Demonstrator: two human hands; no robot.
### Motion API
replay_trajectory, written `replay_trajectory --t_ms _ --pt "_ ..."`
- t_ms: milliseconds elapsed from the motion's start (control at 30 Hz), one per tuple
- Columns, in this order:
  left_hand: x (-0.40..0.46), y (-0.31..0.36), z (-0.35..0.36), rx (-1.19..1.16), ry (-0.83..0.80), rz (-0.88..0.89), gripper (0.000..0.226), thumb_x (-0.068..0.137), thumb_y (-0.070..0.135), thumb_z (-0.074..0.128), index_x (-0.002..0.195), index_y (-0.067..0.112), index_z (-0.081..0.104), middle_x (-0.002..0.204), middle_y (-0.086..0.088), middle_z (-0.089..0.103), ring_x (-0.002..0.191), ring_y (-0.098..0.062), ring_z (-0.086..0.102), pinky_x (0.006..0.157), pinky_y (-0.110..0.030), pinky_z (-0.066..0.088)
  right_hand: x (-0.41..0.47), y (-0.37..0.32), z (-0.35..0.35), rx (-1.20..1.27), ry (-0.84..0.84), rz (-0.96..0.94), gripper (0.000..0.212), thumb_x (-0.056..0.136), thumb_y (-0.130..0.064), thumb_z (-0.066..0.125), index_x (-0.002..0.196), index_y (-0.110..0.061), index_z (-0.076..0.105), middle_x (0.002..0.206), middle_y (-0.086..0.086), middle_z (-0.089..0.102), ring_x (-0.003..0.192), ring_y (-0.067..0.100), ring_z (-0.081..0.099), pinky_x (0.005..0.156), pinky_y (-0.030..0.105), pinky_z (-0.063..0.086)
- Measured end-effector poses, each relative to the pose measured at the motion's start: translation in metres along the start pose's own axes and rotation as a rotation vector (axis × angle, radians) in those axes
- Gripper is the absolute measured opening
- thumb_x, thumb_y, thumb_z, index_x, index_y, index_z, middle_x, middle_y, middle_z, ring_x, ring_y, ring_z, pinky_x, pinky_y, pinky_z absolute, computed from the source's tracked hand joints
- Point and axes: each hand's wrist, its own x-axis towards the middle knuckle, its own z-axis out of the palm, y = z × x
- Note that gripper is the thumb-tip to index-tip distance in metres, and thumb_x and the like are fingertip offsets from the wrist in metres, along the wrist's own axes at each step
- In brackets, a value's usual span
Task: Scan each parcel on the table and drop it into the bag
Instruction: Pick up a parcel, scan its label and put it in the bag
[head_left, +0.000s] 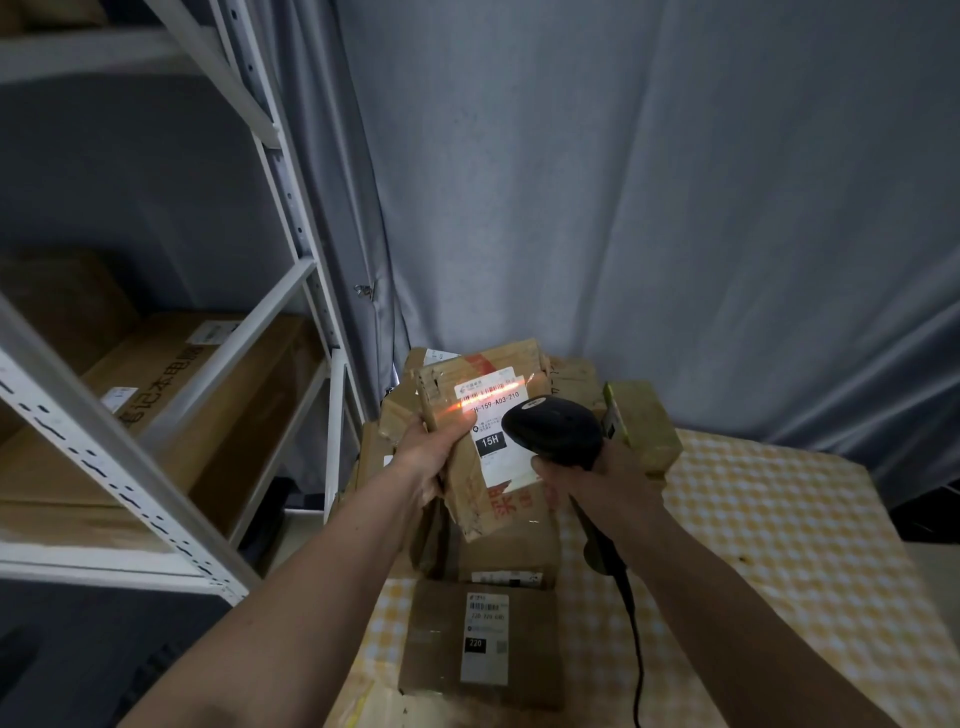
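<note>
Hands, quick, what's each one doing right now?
Left hand: closed, holding a parcel.
Right hand: closed, holding the scanner, aimed at the parcel's label.

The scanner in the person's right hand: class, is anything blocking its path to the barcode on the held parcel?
Nothing visible blocks it. The right hand aims the scanner at the parcel that the left hand holds up, and the orange scan line falls across the barcode on its label.
</note>
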Motion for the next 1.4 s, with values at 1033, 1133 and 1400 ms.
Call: replay_trajectory --t_ms 1033,1133,1400 --pt "-0.045 -0.067 0.213 0.425 -0.532 -0.18 0.05 0.082 0.05 0.068 0.117 0.015 0.062 0.101 -0.012 0.072 0.095 -0.034 0.065 0.081 -0.057 0.053 -0.099 0.094 -0.172 0.313 0.628 0.065 0.025 0.08 -0.003 0.073 0.104 -0.007 0.068 0.096 0.019 0.072 0.09 0.033 0.067 0.079 0.041 0.052" --pt "-0.067 -0.09 0.268 0.485 -0.607 -0.209 0.059 0.077 0.053 0.07 0.12 0.013 0.062 0.103 -0.011 0.071 0.096 -0.034 0.065 0.083 -0.06 0.051 -0.132 0.107 -0.217 0.336 0.7 0.092 0.022 0.078 -0.005 0.075 0.099 -0.01 0.07 0.099 0.027 0.069 0.087 0.042 0.066 0.081 0.05 0.051" --pt "-0.141 -0.157 0.417 0.64 -0.865 -0.245 0.053 0.083 0.051 0.066 0.123 0.019 0.056 0.118 -0.01 0.065 0.109 -0.035 0.059 0.086 -0.066 0.048 -0.228 0.14 -0.346 0.391 0.925 0.146 0.014 0.076 -0.009 0.077 0.087 -0.013 0.069 0.061 -0.004 0.067 0.056 0.011 0.061 0.059 0.024 0.048"
